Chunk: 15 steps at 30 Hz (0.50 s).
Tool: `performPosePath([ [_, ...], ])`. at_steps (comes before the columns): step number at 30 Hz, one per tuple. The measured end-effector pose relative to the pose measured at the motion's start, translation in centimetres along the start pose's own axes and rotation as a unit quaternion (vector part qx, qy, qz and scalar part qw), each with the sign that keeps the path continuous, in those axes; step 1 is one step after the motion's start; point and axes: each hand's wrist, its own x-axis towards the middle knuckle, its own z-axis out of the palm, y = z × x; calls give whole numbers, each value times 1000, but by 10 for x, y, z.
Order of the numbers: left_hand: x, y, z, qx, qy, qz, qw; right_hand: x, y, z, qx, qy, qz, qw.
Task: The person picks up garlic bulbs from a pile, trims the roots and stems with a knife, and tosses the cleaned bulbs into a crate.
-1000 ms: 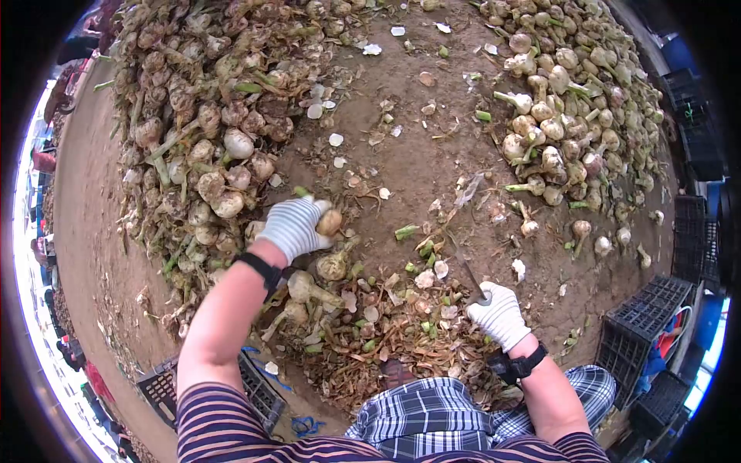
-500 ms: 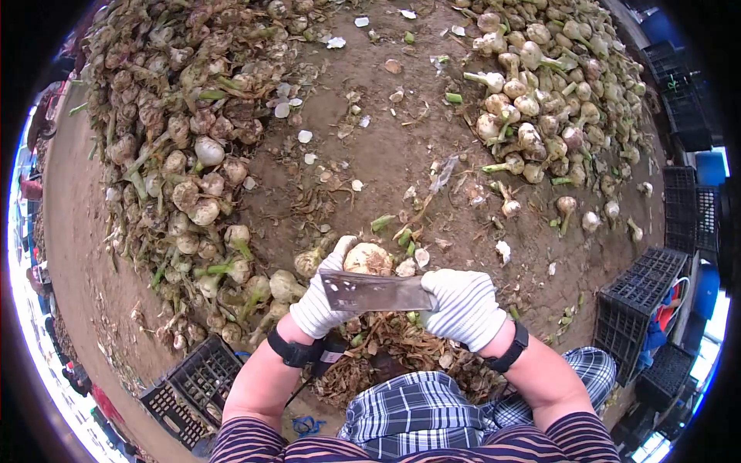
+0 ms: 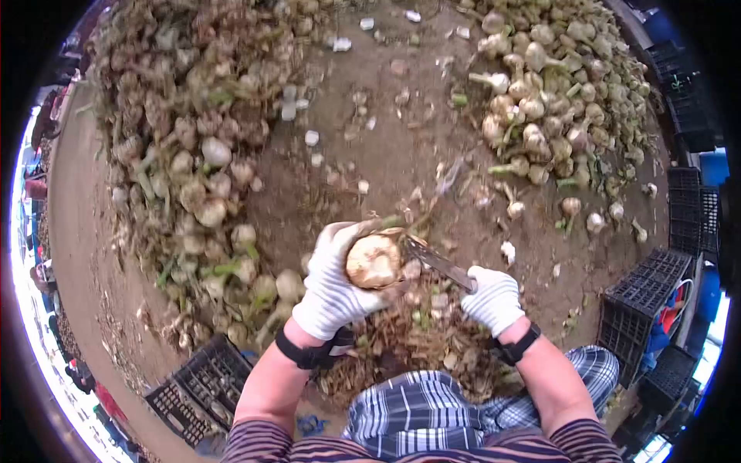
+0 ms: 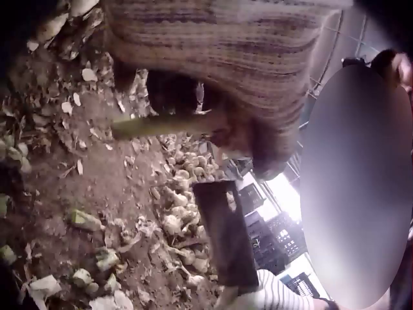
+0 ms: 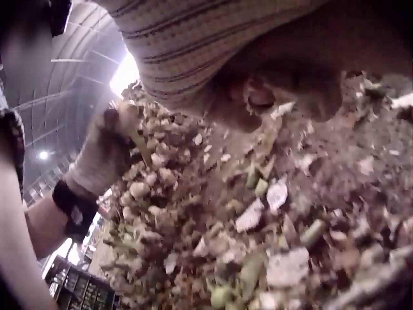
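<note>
My gloved left hand (image 3: 332,282) grips a large dirty garlic bulb (image 3: 373,261) above a heap of trimmings, its cut end facing up. In the right wrist view the left hand (image 5: 103,155) holds the bulb by its green stem (image 5: 137,139). My gloved right hand (image 3: 490,299) grips the handle of a cleaver (image 3: 436,262), whose blade tip meets the bulb's right side. The left wrist view shows the cleaver's dark blade (image 4: 226,232) below the left glove (image 4: 245,64), and the green stem (image 4: 168,124) sticking out sideways.
A long heap of untrimmed garlic (image 3: 193,154) lies on the dirt at left, and a second garlic pile (image 3: 556,100) at upper right. Skins and stalk trimmings (image 3: 417,339) are piled before my knees. Black crates stand at lower left (image 3: 193,386) and right (image 3: 648,309).
The left hand took a bulb from the left heap and brought it in front of me. The cleaver, held flat across the bulb half a second ago, now angles against its right side.
</note>
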Motion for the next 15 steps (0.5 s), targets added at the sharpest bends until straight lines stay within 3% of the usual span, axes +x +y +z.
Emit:
performPosePath([
  [1, 11, -7, -11, 298, 31, 232, 925, 3, -1, -5, 39, 63, -13, 997],
  [2, 7, -13, -19, 363, 21, 177, 915, -2, -1, -6, 77, 113, -23, 990],
  [3, 5, -20, -23, 363, 19, 174, 915, -4, -8, -14, 94, 147, -54, 983],
  [5, 5, -43, -26, 235, -15, 116, 965, -11, -19, -18, 88, 133, -146, 976],
  [6, -2, -49, -18, -26, -45, -32, 998, -17, -32, -28, 91, 162, -212, 959],
  [7, -7, -62, -17, -27, -49, -35, 998, -19, -42, -27, 98, 135, -206, 964],
  [8, -10, -81, -18, -209, -54, -187, 958, -19, -51, -26, 91, 128, -222, 962],
  [9, -12, -98, -19, -377, -55, -327, 865, -18, -57, -26, 82, 122, -239, 960],
  [10, -8, -73, -17, -230, -221, -172, 932, -18, -61, -27, 81, 122, -236, 961],
  [11, -15, -45, -6, -155, -141, -117, 971, -18, -66, -29, 84, 115, -253, 957],
  [13, -15, -58, -6, -17, -209, -61, 976, -15, -66, -27, 87, 109, -271, 952],
  [15, -32, -62, -3, 207, -132, 114, 963, -8, -54, -16, 75, 106, -246, 961],
])
